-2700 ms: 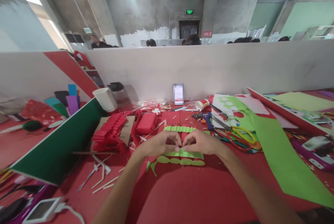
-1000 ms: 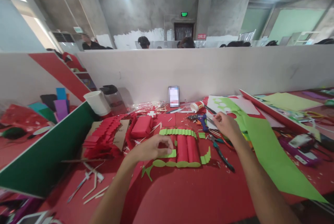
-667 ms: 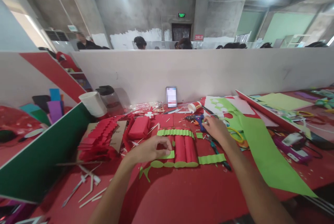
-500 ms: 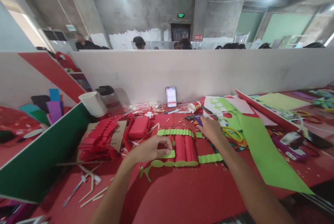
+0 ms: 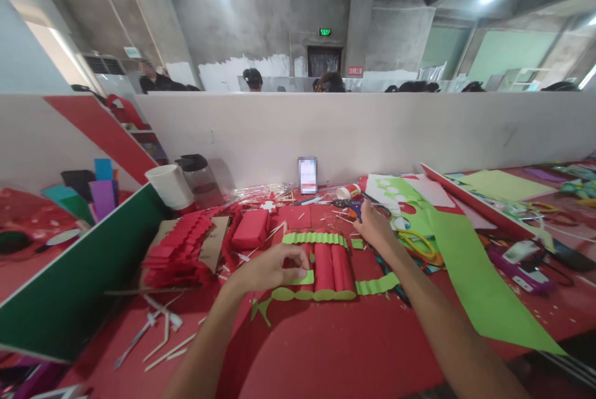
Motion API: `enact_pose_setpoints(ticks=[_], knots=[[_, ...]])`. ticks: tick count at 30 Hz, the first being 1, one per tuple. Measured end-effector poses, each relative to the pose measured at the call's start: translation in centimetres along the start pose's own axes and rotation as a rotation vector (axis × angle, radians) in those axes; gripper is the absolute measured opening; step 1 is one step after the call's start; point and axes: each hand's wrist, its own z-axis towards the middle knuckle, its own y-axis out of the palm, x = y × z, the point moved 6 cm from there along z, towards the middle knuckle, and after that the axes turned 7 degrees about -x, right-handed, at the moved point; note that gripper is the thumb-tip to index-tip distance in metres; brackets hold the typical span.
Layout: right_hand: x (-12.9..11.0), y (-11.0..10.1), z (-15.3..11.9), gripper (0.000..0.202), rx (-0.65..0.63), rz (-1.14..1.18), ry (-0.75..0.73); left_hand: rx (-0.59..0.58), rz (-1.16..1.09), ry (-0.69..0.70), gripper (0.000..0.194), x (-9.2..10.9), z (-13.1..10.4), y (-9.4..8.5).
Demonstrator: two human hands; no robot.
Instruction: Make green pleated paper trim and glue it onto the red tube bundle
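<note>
My left hand [image 5: 274, 265] is curled with thumb and index finger close together over a small green paper piece [image 5: 306, 277], pressed at the left of a row of red paper rolls [image 5: 331, 268]. A wavy green strip [image 5: 316, 237] runs across the rolls' far end, and green scalloped discs [image 5: 321, 295] edge the near end. Farther back, my right hand [image 5: 375, 225] has its fingers closed at the handle of a dark-tipped, blue-handled tool that looks like pliers [image 5: 351, 205]. Its fingertips are partly hidden.
To the left lie folded red paper [image 5: 181, 247], a red box [image 5: 250, 229] and thin sticks [image 5: 170, 349]. Green sheets [image 5: 460, 262] and yellow-handled scissors [image 5: 416, 242] are on the right. A phone [image 5: 308, 175] leans against the white partition [image 5: 372, 132].
My right hand and the blue-handled tool have moved slightly away from me. My left hand stays at the green piece. The whole view has shifted a little.
</note>
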Motion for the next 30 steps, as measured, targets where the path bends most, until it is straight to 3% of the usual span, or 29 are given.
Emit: enact_pose_setpoints(ticks=[5,8,11,14,18,21,25,30], knots=[[1.8,-0.9,0.5,0.025,0.159,0.256,0.017,-0.001,0.004,-0.003,0.029,0.0,0.0,-0.1],[2.9,-1.4,0.5,0.028,0.227,0.609,-0.047,-0.002,0.006,0.000,0.027,0.1,-0.1,-0.1],[2.9,-1.7,0.4,0.037,0.148,1.061,-0.212,-0.006,-0.003,0.013,0.027,0.1,-0.1,-0.1],[2.6,-2.2,-0.1,0.042,0.065,1.283,-0.346,-0.006,-0.011,0.010,0.027,0.0,-0.1,-0.2],[3.0,-2.3,-0.6,0.032,-0.046,1.361,-0.373,0.034,-0.013,0.002,0.027,-0.1,0.0,-0.4],[3.8,-2.9,-0.9,0.028,-0.045,1.340,-0.377,0.079,-0.037,-0.012,0.027,-0.3,0.0,-0.7],[3.8,-3.7,-1.9,0.032,-0.085,1.104,-0.389,0.096,-0.058,-0.024,0.029,-0.6,0.0,-0.7],[1.7,-2.7,-4.0,0.035,-0.293,0.869,-0.476,0.075,-0.084,-0.031,0.031,-0.9,0.1,-0.6]])
